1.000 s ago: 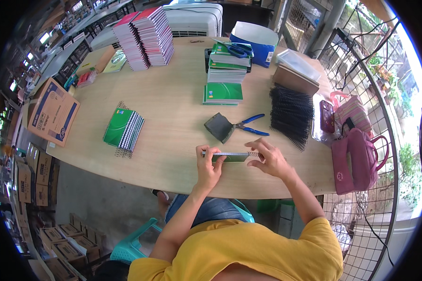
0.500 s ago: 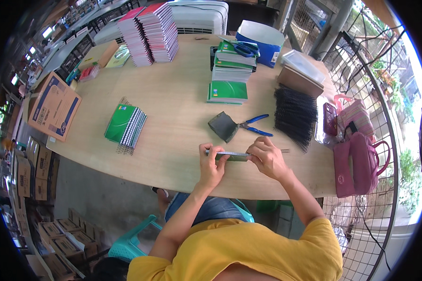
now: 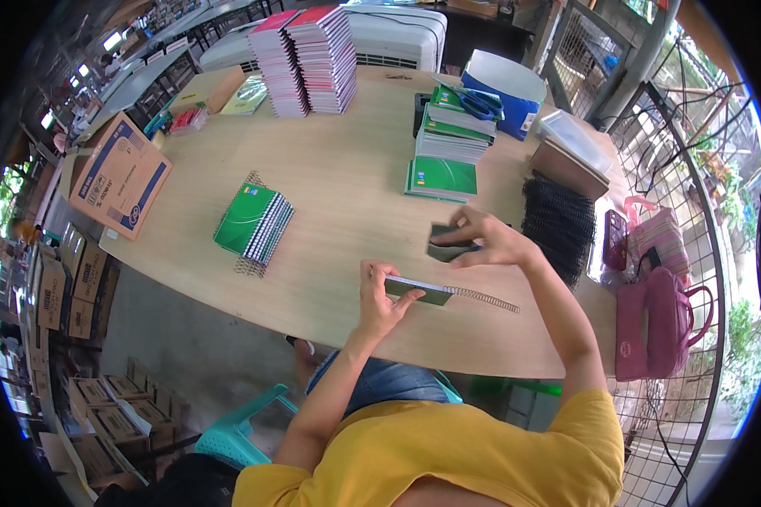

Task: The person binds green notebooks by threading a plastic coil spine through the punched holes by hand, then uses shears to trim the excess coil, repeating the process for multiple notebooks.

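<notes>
My left hand (image 3: 379,302) pinches a small spiral notebook (image 3: 423,291) just above the table's near edge, thumb on its dark green cover. From the notebook's right end a thin wire coil (image 3: 486,299) sticks out. Beyond it, my right hand (image 3: 503,242), a little blurred, curls over the pliers (image 3: 480,244). Only a bit of their blue handle shows under the fingers. A dark grey flat piece (image 3: 441,243) is at the pliers' jaw end, partly covered by the fingers.
Finished-looking green notebooks (image 3: 249,221) lie in a stack at left. A taller green stack (image 3: 444,176) with scissors (image 3: 480,103) on top stands behind my right hand. Black coils (image 3: 558,224), a pink bag (image 3: 651,329), a carton (image 3: 123,182) and red-topped notebooks (image 3: 321,63) surround the work area.
My right hand has left the notebook and moved up and over to the pliers, closing around them. More coil now shows at the notebook's end. The whole view has shifted slightly.
</notes>
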Action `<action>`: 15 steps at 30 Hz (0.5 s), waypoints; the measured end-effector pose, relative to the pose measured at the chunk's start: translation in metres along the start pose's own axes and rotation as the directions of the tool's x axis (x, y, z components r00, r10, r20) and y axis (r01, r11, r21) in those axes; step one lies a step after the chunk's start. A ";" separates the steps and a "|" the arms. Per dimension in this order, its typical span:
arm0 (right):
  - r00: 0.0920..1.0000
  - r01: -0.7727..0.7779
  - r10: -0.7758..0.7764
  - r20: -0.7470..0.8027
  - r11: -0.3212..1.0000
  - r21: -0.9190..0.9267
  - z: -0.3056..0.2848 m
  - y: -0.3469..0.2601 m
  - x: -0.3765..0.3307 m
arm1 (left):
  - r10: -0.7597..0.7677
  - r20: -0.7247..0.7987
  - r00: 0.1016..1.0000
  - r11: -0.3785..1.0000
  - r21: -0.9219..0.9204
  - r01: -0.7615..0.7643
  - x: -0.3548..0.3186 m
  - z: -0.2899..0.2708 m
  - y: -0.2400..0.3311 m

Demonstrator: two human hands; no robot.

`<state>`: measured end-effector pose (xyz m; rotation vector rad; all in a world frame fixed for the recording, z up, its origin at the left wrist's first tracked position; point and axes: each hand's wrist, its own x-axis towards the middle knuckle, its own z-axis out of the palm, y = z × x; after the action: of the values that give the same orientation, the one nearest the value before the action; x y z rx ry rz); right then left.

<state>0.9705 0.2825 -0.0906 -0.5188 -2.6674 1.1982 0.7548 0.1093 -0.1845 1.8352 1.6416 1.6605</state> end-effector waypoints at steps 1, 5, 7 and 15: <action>0.998 -0.020 0.004 0.063 0.967 0.254 -0.006 0.010 -0.017 | -0.007 0.014 1.000 1.000 -0.012 0.007 0.002 0.001 0.000; 0.982 -0.184 0.186 0.027 0.980 -0.073 0.028 -0.021 -0.031 | -0.007 0.040 0.999 0.998 -0.060 0.010 0.005 0.001 -0.002; 1.000 -0.001 0.010 -0.016 0.877 0.480 0.027 -0.007 -0.038 | 0.019 0.049 0.999 0.997 -0.081 -0.015 0.008 0.007 0.000; 0.985 -0.131 0.162 -0.064 0.931 0.340 0.028 -0.014 -0.049 | 0.017 0.089 0.996 0.992 -0.125 -0.006 0.007 0.022 0.007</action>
<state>1.0040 0.2362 -0.0990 -0.7032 -2.3124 1.5879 0.7747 0.1233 -0.1836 1.8338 1.4600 1.6206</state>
